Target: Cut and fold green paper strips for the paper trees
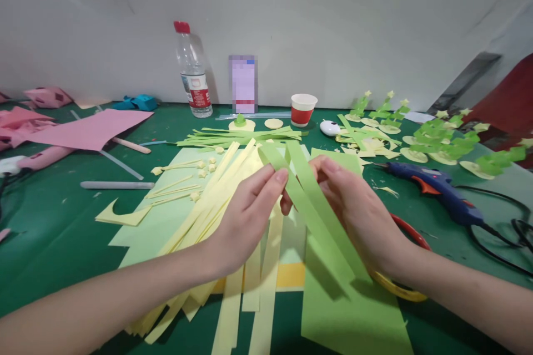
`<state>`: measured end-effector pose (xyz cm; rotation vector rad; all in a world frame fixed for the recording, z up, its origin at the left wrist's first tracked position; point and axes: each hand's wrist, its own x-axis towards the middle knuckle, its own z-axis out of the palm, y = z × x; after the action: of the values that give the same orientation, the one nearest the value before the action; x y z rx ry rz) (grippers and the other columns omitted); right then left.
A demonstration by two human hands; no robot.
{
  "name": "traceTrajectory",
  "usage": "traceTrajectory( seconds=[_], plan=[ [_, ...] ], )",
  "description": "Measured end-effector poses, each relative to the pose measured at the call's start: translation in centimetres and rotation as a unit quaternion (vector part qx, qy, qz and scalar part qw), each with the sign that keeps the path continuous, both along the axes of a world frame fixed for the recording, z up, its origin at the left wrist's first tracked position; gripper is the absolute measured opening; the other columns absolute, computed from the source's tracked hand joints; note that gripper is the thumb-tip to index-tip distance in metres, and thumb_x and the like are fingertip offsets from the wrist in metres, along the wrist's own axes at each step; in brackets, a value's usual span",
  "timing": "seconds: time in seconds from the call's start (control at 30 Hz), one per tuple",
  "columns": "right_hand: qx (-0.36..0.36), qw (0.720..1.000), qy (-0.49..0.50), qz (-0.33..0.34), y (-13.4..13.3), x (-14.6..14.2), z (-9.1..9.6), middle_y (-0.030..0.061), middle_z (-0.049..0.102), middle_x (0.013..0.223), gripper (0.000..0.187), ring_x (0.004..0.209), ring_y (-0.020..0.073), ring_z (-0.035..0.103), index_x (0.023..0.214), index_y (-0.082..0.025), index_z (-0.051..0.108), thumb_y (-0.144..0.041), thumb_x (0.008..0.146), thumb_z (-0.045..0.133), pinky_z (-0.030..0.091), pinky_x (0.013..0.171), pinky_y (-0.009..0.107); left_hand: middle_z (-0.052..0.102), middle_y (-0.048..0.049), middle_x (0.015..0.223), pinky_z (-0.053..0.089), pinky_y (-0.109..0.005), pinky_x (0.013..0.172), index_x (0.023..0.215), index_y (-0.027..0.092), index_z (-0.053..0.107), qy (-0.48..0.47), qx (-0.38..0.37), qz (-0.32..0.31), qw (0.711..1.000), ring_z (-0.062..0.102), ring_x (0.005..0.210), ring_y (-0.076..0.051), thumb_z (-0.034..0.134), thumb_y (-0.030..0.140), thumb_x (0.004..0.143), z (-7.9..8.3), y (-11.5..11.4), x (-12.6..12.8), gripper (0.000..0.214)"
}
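My left hand (245, 213) pinches the upper end of a light green paper strip (308, 205) between thumb and fingers. From there the strip slants down to the right. My right hand (353, 205) is closed around a second length of green paper, which runs beside the first and crosses near the top. I cannot tell whether the two lengths are one folded strip. Below them lies a green paper sheet (353, 321). Under my left hand a pile of pale yellow paper strips (183, 238) spreads over a pale green sheet (137, 244).
A blue glue gun (441, 186) and red-and-yellow-handled scissors (410, 233) lie right, with several small paper plants (445, 138) behind. A bottle (194, 77), a phone (244, 83) and a paper cup (303, 111) stand along the wall. Pink paper (91, 127) lies left.
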<state>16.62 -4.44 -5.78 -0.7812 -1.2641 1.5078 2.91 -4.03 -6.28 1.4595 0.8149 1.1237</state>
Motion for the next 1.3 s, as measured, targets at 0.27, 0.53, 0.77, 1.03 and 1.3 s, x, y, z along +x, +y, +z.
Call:
traceTrajectory(
  seconds=[0.27, 0.53, 0.77, 1.03, 1.3],
  plan=[
    [0.050, 0.993, -0.097, -0.048, 0.24, 0.27, 0.36, -0.0048, 0.037, 0.057, 0.020, 0.053, 0.0078, 0.038, 0.063, -0.019, 0.047, -0.025, 0.082, 0.049, 0.036, 0.050, 0.018, 0.049, 0.0022, 0.062, 0.043, -0.023, 0.059, 0.062, 0.018, 0.046, 0.010, -0.008, -0.033, 0.999, 0.049, 0.061, -0.011, 0.039, 0.033, 0.087, 0.12, 0.23, -0.03, 0.030],
    [0.065, 0.988, -0.132, -0.041, 0.29, 0.41, 0.20, -0.0042, 0.034, 0.057, 0.027, 0.055, 0.0088, 0.032, 0.059, -0.019, 0.042, -0.031, 0.083, 0.049, 0.031, 0.050, 0.020, 0.048, 0.0036, 0.060, 0.040, -0.020, 0.054, 0.062, 0.018, 0.046, -0.015, -0.020, -0.019, 0.999, 0.046, 0.058, -0.008, 0.042, 0.022, 0.084, 0.14, -0.17, 0.06, 0.022],
    [0.037, 0.997, -0.033, -0.052, -0.31, 0.02, 0.10, -0.0037, 0.038, 0.060, 0.027, 0.056, 0.0084, 0.037, 0.061, -0.020, 0.045, -0.030, 0.086, 0.046, 0.037, 0.052, 0.018, 0.048, 0.0045, 0.059, 0.041, -0.019, 0.056, 0.066, 0.018, 0.048, -0.059, -0.040, -0.014, 0.997, 0.049, 0.058, -0.008, 0.041, 0.022, 0.086, 0.28, -0.35, 0.18, 0.021],
    [0.050, 0.995, -0.082, -0.020, 0.21, 0.27, 0.19, -0.0046, 0.042, 0.058, 0.020, 0.053, 0.0080, 0.041, 0.065, -0.020, 0.048, -0.028, 0.082, 0.050, 0.038, 0.051, 0.019, 0.046, 0.0031, 0.063, 0.042, -0.024, 0.062, 0.065, 0.019, 0.045, -0.029, -0.021, -0.011, 0.999, 0.047, 0.062, -0.011, 0.039, 0.032, 0.087, 0.14, 0.02, 0.09, 0.027],
    [0.039, 0.997, -0.066, 0.018, 0.42, 0.40, 0.43, -0.0042, 0.046, 0.053, 0.023, 0.050, 0.0083, 0.045, 0.060, -0.019, 0.044, -0.025, 0.082, 0.047, 0.039, 0.051, 0.020, 0.047, 0.0028, 0.058, 0.040, -0.026, 0.060, 0.055, 0.019, 0.045, 0.000, -0.032, -0.018, 0.999, 0.046, 0.059, -0.012, 0.040, 0.024, 0.083, -0.06, -0.22, 0.13, 0.029]
  ],
)
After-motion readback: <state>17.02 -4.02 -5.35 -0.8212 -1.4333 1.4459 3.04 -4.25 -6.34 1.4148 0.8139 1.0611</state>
